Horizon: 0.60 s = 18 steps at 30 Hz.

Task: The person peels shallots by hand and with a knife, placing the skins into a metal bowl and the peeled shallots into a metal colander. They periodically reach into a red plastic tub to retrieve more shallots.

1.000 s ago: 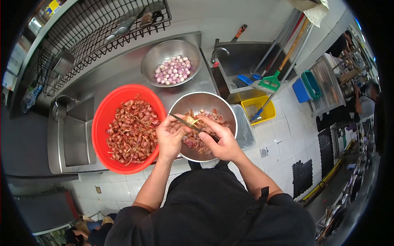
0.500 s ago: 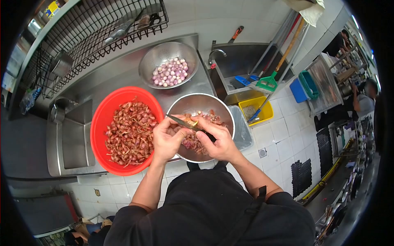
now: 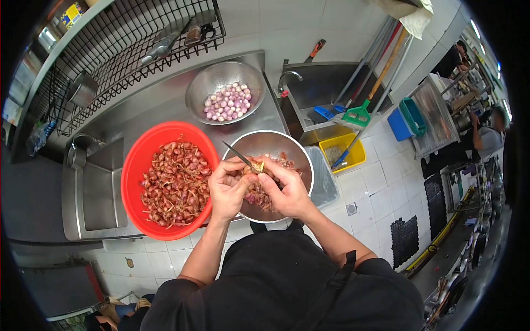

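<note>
My left hand (image 3: pixel 227 190) is closed, its fingertips pinching a partly peeled shallot (image 3: pixel 256 167). My right hand (image 3: pixel 289 193) grips a small knife (image 3: pixel 236 151), its blade pointing up and left past the left fingers; the handle is hidden in the palm. Both hands meet over a steel bowl (image 3: pixel 305 151) that holds shallot skins and trimmings (image 3: pixel 259 199). To the left, a red basin (image 3: pixel 130 182) is full of unpeeled shallots (image 3: pixel 174 182). Behind, a steel colander (image 3: pixel 199 91) contains peeled shallots (image 3: pixel 227 102).
A steel sink (image 3: pixel 105 190) lies at the counter's left end, under a wire rack (image 3: pixel 132 49). At right are a second sink (image 3: pixel 309 83), brooms (image 3: pixel 359 113), a yellow bin (image 3: pixel 353 146) and a grey tub (image 3: pixel 326 176). Another person (image 3: pixel 488 135) is at far right.
The knife has turned steeper, with its tip now higher. My fingertips have drawn closer together around the shallot. The basin and bowls appear slightly shifted with the camera.
</note>
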Each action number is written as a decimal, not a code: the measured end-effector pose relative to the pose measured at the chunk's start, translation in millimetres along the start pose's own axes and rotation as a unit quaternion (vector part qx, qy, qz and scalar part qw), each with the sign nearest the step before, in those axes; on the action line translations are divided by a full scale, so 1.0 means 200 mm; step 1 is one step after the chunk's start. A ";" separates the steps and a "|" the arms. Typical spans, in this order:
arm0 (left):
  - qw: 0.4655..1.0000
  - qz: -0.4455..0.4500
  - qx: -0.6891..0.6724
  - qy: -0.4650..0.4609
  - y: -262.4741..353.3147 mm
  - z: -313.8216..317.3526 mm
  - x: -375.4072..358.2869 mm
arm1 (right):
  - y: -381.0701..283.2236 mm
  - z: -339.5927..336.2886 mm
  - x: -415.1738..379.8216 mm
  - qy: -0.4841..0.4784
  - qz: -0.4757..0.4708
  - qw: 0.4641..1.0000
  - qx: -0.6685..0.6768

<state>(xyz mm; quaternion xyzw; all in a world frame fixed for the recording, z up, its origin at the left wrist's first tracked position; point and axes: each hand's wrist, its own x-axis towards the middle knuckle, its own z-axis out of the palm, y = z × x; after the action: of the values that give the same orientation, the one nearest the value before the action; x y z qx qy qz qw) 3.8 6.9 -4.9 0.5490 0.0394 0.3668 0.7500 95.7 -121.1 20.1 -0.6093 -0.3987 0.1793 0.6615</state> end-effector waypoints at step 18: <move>0.981 -0.109 -0.159 0.034 -0.08 0.00 0.01 | 0.02 -0.02 0.07 0.016 0.186 0.961 0.205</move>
<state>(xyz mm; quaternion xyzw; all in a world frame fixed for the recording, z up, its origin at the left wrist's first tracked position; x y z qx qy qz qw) 13.1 6.2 -18.8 0.4024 0.0655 0.3024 0.8616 107.9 -113.3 20.6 -0.5270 -0.2219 0.3674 0.7336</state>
